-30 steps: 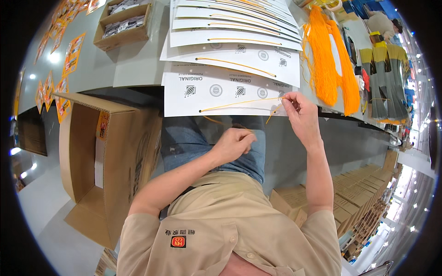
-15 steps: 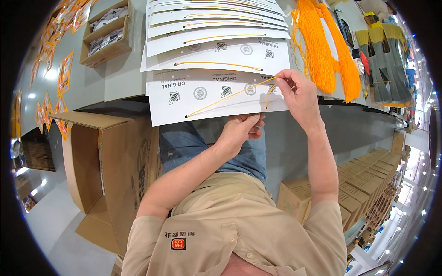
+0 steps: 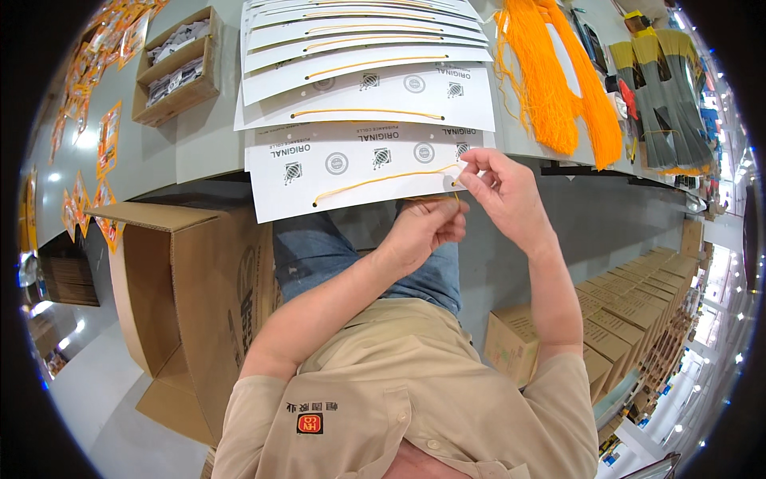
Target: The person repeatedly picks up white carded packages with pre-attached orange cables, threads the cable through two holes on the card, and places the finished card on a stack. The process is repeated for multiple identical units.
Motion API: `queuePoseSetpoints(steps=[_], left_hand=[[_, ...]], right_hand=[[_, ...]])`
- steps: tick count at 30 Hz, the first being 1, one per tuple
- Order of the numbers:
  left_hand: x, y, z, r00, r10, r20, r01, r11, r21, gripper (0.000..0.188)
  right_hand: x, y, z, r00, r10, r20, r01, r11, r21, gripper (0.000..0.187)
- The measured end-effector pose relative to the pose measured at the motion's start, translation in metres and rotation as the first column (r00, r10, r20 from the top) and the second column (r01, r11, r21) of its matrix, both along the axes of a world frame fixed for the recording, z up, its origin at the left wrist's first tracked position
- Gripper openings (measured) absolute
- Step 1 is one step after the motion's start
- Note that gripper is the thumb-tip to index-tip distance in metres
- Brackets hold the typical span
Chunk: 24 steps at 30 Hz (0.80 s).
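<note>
- Room: wide workshop, bright windows or lights along the right rim, more stock beyond; details there too small to tell.
- Floor (image 3: 594,227): grey, smooth, paler and glossy at lower left.
- Table (image 3: 209,142): long, grey, runs across the top of the view, front edge bent by the lens; glare spots on its left part.
- Row of closed cartons (image 3: 630,295): brown, lined up on the floor, right of the person.
- Open carton (image 3: 211,279): brown, flaps out, just beside the person's left, below the table edge.
- Stack of white sheets (image 3: 359,96): overlapping in steps on the table, centre; most visible ones carry an orange cord near the lower edge.
- Orange string hanks (image 3: 538,96): on the table, right of the sheets.
- Grey-and-yellow bundles (image 3: 662,120): farther right, same table.
- Divided cardboard tray (image 3: 179,104): table, left of the sheets, small packets inside.
- Orange cards (image 3: 108,140): scattered along the table's left end.
- Front sheet (image 3: 271,198): nearest the person, sticks out past the table edge over the lap.
- Right hand (image 3: 503,191): at the sheet's right corner, thumb and forefinger pinched narrow on the cord.
- Left hand (image 3: 427,227): just below the sheet's edge, fingers curled; cannot tell if it grips anything.
- Orange cord (image 3: 383,182): slack across the front sheet, between its two holes.
</note>
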State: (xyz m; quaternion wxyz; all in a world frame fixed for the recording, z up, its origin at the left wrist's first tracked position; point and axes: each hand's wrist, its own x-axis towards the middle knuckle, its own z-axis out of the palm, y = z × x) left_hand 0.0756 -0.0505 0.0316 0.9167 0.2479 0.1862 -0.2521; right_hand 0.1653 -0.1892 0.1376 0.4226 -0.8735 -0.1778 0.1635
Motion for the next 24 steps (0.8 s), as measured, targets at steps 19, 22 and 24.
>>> queuePoseSetpoints(steps=[19,22,24], left_hand=[[-0.058,0.063,0.017,0.988,0.036,0.153,-0.148,0.530,0.835,0.022],[-0.045,0.065,0.010,0.954,0.251,0.162,-0.286,0.606,0.742,0.016],[-0.041,0.062,0.002,0.936,0.306,0.171,-0.334,0.627,0.704,0.011]], right_hand=[[-0.073,0.041,-0.069,0.875,-0.014,-0.484,0.134,0.968,0.214,0.024],[-0.095,0.043,-0.075,0.835,0.008,-0.551,0.208,0.921,0.329,0.032],[-0.108,0.047,-0.080,0.831,-0.061,-0.553,0.326,0.858,0.396,0.027]])
